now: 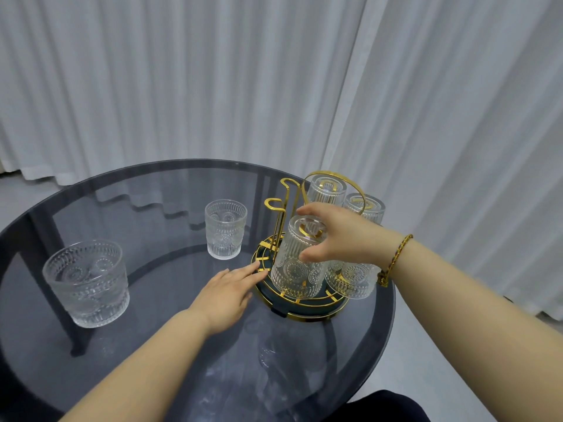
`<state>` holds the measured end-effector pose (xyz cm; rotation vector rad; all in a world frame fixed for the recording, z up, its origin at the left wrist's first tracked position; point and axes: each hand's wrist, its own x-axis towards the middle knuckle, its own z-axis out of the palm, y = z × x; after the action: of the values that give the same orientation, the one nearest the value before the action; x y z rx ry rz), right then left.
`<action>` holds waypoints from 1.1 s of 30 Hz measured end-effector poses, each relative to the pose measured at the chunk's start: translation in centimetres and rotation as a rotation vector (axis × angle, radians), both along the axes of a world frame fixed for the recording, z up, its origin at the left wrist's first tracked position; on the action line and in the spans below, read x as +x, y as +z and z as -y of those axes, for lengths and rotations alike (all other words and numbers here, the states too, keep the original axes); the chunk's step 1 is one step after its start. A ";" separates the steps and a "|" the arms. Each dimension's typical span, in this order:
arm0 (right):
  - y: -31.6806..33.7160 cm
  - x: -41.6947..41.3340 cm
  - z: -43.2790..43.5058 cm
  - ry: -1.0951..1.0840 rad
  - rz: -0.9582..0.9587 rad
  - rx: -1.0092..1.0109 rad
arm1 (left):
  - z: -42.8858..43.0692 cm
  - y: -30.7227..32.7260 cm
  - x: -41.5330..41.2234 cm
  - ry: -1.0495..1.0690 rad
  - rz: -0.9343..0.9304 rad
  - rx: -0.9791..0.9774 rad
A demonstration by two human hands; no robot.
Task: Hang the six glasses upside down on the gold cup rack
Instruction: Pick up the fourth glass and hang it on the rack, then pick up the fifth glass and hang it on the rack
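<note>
The gold cup rack (pixel 275 208) stands on the right side of the round glass table, on a dark round base with a gold rim. Several embossed glasses hang upside down on it. My right hand (pixel 338 236) grips the front inverted glass (pixel 297 269), which sits over a gold peg. Two more inverted glasses (pixel 327 190) (pixel 365 208) are behind, and another (pixel 350 278) is under my right wrist. My left hand (pixel 227 292) lies flat, fingertips touching the rack's base rim. Two upright glasses stand on the table: one (pixel 225 228) mid-table, one (pixel 86 281) near left.
The smoked glass table (pixel 152 345) shows dark legs beneath. White curtains (pixel 213 86) hang behind it. Two gold pegs on the rack's left side carry no glass. A dark shape lies at the bottom edge.
</note>
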<state>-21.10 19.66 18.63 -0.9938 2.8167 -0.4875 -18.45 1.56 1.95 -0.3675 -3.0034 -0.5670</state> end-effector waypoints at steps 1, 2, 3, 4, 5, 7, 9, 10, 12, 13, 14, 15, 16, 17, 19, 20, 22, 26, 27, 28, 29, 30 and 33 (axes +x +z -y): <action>0.0 0.0 0.0 0.003 0.004 0.006 | 0.0 0.0 0.0 0.001 0.001 0.000; 0.0 0.0 0.0 0.006 0.006 0.012 | 0.0 0.0 0.1 0.000 0.004 -0.002; 0.1 0.0 0.0 0.007 0.006 0.016 | 0.0 0.0 0.1 0.000 0.006 -0.002; 0.1 0.0 0.0 0.006 0.007 0.017 | 0.0 0.0 0.1 0.002 0.007 -0.001; 0.1 0.0 0.0 0.004 0.009 0.015 | 0.0 0.1 0.1 0.005 0.008 0.002; 0.0 0.1 -0.1 0.003 0.011 0.009 | 0.0 0.1 0.1 0.013 0.009 -0.005; 0.0 0.2 -0.1 0.004 0.015 0.006 | 0.0 0.2 0.2 0.022 0.004 -0.019; 0.0 0.2 -0.1 0.005 0.018 0.006 | 0.0 0.3 0.3 0.033 -0.001 -0.018; 0.0 0.4 -0.2 0.006 0.021 -0.007 | 0.2 0.3 0.9 0.076 -0.016 0.004; 0.0 0.5 -0.2 0.003 0.022 -0.029 | 0.4 0.3 1.2 0.102 -0.023 0.016; -0.1 0.7 -0.3 -0.001 0.014 -0.062 | 0.7 0.4 1.6 0.129 -0.030 0.024; -0.1 0.9 -0.3 -0.006 -0.009 -0.102 | 0.9 0.5 2.1 0.152 -0.038 0.032; -0.3 1.1 -0.2 -0.014 -0.052 -0.147 | 1.1 0.6 2.7 0.174 -0.043 0.040; -0.4 1.4 0.0 -0.016 -0.120 -0.201 | 1.4 0.6 3.5 0.195 -0.054 0.050; -0.8 2.4 0.9 -0.004 -0.265 -0.326 | 2.0 0.7 5.2 0.225 -0.093 0.088; -1.1 3.1 1.5 0.014 -0.318 -0.381 | 2.3 0.6 6.2 0.241 -0.120 0.118; -2.0 4.6 3.2 0.087 -0.373 -0.460 | 2.9 0.7 8.7 0.303 -0.186 0.190; -5.6 7.3 7.4 0.221 -0.277 -0.556 | 5.2 0.8 13.8 0.494 -0.384 0.302; -6.8 7.8 8.6 0.222 -0.198 -0.563 | 6.1 0.7 14.7 0.542 -0.397 0.293; -8.0 8.2 9.8 0.218 -0.118 -0.567 | 7.2 0.6 15.5 0.594 -0.396 0.275; -9.2 8.6 11.2 0.207 -0.038 -0.569 | 8.3 0.3 16.1 0.670 -0.379 0.258; -10.4 8.9 12.3 0.184 0.039 -0.578 | 9.3 -0.2 16.5 0.754 -0.353 0.241; -13.0 9.1 15.7 0.079 0.260 -0.621 | 11.1 -1.4 16.8 0.885 -0.198 0.192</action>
<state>-12.05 4.01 5.60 -1.0236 2.4162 -1.4186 -1.62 -9.53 0.53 0.8195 -2.5098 -0.6395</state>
